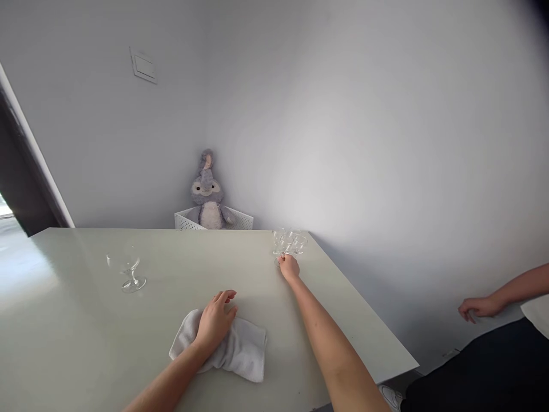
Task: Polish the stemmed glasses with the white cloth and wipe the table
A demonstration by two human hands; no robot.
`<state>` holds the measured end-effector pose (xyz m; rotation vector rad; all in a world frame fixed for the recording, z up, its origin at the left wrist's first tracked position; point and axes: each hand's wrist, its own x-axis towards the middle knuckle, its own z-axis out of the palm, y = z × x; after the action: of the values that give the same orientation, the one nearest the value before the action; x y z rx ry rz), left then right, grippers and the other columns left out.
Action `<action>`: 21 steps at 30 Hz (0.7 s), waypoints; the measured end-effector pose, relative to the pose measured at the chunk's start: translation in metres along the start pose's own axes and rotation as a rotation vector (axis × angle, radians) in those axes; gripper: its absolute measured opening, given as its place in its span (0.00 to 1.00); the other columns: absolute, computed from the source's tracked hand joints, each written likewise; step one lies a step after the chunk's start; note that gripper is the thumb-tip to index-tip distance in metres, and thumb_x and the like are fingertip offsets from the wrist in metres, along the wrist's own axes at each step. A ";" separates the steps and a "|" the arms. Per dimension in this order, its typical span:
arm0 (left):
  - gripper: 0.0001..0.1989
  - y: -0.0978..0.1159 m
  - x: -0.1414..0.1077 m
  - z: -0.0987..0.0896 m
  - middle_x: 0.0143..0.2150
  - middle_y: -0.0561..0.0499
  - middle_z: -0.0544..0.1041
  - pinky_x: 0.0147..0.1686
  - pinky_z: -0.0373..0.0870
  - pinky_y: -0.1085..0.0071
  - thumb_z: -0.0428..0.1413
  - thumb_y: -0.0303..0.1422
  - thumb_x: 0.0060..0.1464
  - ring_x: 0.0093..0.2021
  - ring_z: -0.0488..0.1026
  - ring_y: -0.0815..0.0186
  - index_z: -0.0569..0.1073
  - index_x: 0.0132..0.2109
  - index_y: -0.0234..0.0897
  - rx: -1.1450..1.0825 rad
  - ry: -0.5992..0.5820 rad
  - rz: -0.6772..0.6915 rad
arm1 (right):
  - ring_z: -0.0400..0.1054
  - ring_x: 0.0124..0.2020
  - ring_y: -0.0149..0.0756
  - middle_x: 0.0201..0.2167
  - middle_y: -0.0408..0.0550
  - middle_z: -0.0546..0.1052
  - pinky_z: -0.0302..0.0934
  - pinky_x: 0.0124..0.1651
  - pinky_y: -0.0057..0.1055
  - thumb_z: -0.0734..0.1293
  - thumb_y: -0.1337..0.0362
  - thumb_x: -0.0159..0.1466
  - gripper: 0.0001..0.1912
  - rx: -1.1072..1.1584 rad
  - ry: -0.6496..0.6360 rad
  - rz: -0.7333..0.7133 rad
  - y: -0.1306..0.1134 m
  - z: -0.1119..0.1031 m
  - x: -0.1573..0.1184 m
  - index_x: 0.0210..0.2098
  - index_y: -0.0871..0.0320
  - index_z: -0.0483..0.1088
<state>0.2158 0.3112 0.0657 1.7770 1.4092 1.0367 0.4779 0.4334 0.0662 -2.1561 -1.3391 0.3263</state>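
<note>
The small clear glasses [290, 237] stand close together near the far right corner of the pale bench [86, 349]. The right hand [289, 266] is just in front of them, on the near side. Its fingers are curled in at the bottom of the nearest glass, but I cannot tell if they have a tight hold of it.

The left hand [215, 321] is nearer and more to the left. It is partly open, with its fingers loosely bent, and it lies on top of a crumpled white cloth [249, 350]. It is not gripping anything that I can see.

A bigger stemmed glass [123, 264] stands upright on the left side of the bench, well apart from both hands. Behind the bench, a gray toy bunny [210, 197] sits in a white basket [241, 220].
</note>
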 end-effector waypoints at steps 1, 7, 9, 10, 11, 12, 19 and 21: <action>0.12 0.001 0.000 0.000 0.40 0.50 0.72 0.41 0.61 0.65 0.51 0.31 0.45 0.41 0.68 0.61 0.70 0.39 0.43 -0.005 0.002 -0.003 | 0.67 0.30 0.35 0.29 0.48 0.74 0.52 0.28 0.26 0.59 0.62 0.59 0.10 0.012 0.003 -0.001 0.000 0.000 -0.001 0.29 0.58 0.70; 0.13 0.007 -0.002 -0.003 0.42 0.50 0.71 0.41 0.62 0.67 0.52 0.32 0.45 0.42 0.67 0.62 0.70 0.41 0.43 -0.179 0.098 -0.012 | 0.67 0.34 0.35 0.34 0.48 0.73 0.55 0.32 0.26 0.62 0.58 0.56 0.13 0.134 0.046 -0.007 0.008 -0.007 -0.015 0.37 0.58 0.67; 0.13 0.009 0.000 -0.010 0.44 0.50 0.70 0.41 0.62 0.67 0.51 0.33 0.47 0.43 0.67 0.63 0.69 0.42 0.42 -0.245 0.193 0.014 | 0.67 0.35 0.36 0.35 0.50 0.73 0.55 0.34 0.27 0.61 0.56 0.55 0.15 0.191 0.062 -0.003 0.012 -0.011 -0.022 0.38 0.59 0.66; 0.12 0.010 0.002 -0.015 0.43 0.50 0.70 0.41 0.62 0.68 0.51 0.33 0.47 0.42 0.67 0.63 0.68 0.42 0.42 -0.268 0.259 0.016 | 0.67 0.35 0.36 0.35 0.50 0.73 0.56 0.34 0.27 0.61 0.55 0.55 0.16 0.220 0.065 -0.002 0.014 -0.014 -0.026 0.37 0.60 0.66; 0.12 0.010 0.005 -0.022 0.42 0.50 0.70 0.40 0.63 0.68 0.50 0.34 0.48 0.41 0.67 0.64 0.68 0.42 0.41 -0.286 0.336 0.004 | 0.66 0.34 0.37 0.34 0.50 0.73 0.56 0.33 0.28 0.61 0.55 0.54 0.16 0.250 0.065 -0.003 0.015 -0.017 -0.030 0.36 0.60 0.66; 0.12 0.009 0.008 -0.030 0.40 0.50 0.69 0.39 0.63 0.69 0.50 0.34 0.48 0.39 0.67 0.65 0.67 0.42 0.41 -0.302 0.426 -0.021 | 0.66 0.33 0.37 0.34 0.51 0.72 0.56 0.33 0.28 0.61 0.54 0.54 0.15 0.279 0.061 -0.007 0.016 -0.019 -0.035 0.35 0.60 0.66; 0.14 -0.015 0.028 -0.099 0.34 0.54 0.59 0.32 0.63 0.72 0.51 0.31 0.45 0.31 0.61 0.71 0.60 0.42 0.39 -0.318 1.192 -0.250 | 0.63 0.26 0.33 0.24 0.44 0.70 0.56 0.29 0.27 0.62 0.57 0.52 0.11 0.473 -0.111 -0.177 -0.016 -0.028 -0.088 0.27 0.59 0.67; 0.17 -0.026 0.029 -0.113 0.41 0.51 0.58 0.34 0.63 0.71 0.52 0.30 0.44 0.37 0.62 0.69 0.59 0.44 0.40 -0.278 1.306 -0.278 | 0.61 0.24 0.31 0.21 0.42 0.69 0.55 0.27 0.27 0.63 0.57 0.51 0.10 0.518 -0.226 -0.265 -0.034 -0.030 -0.111 0.25 0.59 0.67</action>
<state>0.1078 0.3461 0.1046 0.5344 1.9482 2.2438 0.4158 0.3363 0.1002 -1.5305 -1.4485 0.7365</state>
